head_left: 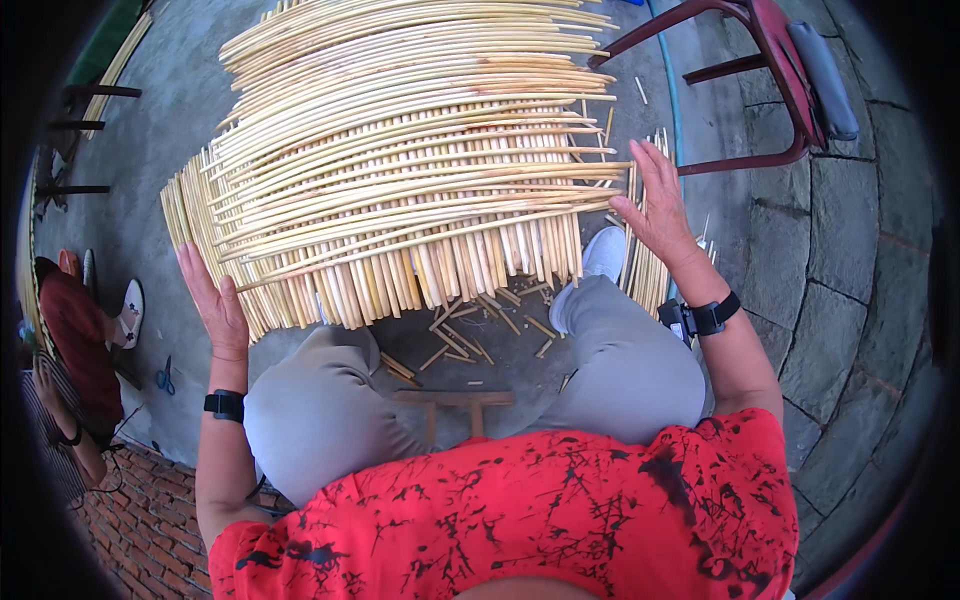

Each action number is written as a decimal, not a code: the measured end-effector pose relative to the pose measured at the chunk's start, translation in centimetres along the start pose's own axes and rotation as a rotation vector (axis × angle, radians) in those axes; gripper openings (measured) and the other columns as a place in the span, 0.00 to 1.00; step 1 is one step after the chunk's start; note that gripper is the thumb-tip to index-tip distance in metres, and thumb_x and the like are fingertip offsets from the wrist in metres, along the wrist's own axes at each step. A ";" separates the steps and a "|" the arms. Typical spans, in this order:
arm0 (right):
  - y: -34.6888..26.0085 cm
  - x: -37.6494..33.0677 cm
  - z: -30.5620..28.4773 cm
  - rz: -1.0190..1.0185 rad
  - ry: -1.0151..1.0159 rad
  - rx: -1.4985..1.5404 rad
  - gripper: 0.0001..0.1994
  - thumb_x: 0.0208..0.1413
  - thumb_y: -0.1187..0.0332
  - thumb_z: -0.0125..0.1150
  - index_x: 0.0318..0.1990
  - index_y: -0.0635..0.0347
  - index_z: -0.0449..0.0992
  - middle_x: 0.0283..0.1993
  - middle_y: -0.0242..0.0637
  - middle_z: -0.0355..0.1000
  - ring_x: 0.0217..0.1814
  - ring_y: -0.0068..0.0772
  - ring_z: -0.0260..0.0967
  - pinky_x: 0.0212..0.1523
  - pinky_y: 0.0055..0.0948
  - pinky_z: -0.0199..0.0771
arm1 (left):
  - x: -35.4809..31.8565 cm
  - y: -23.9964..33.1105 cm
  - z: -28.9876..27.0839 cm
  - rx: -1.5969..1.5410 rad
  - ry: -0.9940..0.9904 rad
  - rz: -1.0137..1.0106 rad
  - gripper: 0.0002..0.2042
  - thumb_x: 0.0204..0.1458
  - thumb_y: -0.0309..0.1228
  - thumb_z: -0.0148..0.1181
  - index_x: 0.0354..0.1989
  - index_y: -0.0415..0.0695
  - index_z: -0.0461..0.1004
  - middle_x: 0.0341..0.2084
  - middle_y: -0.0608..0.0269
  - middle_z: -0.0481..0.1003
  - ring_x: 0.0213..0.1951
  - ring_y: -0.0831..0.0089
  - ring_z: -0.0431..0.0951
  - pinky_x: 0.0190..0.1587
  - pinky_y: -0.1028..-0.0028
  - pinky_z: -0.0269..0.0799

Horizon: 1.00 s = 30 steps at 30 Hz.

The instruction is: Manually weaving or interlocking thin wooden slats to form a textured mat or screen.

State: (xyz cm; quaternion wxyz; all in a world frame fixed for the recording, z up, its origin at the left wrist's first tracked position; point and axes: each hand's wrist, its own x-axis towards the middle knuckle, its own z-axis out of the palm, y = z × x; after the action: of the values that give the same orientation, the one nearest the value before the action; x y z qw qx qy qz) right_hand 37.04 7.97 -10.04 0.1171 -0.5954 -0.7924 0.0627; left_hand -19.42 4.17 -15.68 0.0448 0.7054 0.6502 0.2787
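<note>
A wide mat of pale yellow plant stalks (pixel 400 75) spreads out in front of my knees. Its long stalks run left to right, lying over a layer of upright stalks (pixel 480 260) whose cut ends point toward me. At the left edge of the mat is my left hand (pixel 218 312), open, fingers straight and thumb apart. My right hand (pixel 660 210), also open with its palm turned inward, is at the right ends of the long stalks. Whether the palms press on the stalk ends is hard to tell. Neither hand grips anything.
Short stalk offcuts (pixel 460 335) litter the floor between my feet, near a small wooden stool (pixel 455 398). A stalk bundle (pixel 648 270) lies beside my right shoe. Dark red chair (pixel 770 70) stands upper right, by a blue hose (pixel 672 95). Scissors (pixel 165 376) and another person (pixel 75 320) are left.
</note>
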 end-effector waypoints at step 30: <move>-5.1 3.6 1.4 -0.546 -0.307 -0.039 0.41 0.51 0.44 0.50 0.66 0.60 0.45 0.69 0.49 0.40 0.72 0.45 0.35 0.69 0.43 0.34 | 6.2 8.2 3.7 0.295 -0.560 0.614 0.39 0.51 0.59 0.41 0.64 0.42 0.50 0.64 0.43 0.44 0.67 0.50 0.40 0.66 0.54 0.32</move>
State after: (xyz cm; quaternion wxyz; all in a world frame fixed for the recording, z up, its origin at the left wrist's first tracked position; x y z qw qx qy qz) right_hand 31.00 10.07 -9.81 -0.0030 -0.3462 -0.9325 0.1029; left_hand -10.39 9.86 -13.21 0.0331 0.9130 0.4061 -0.0185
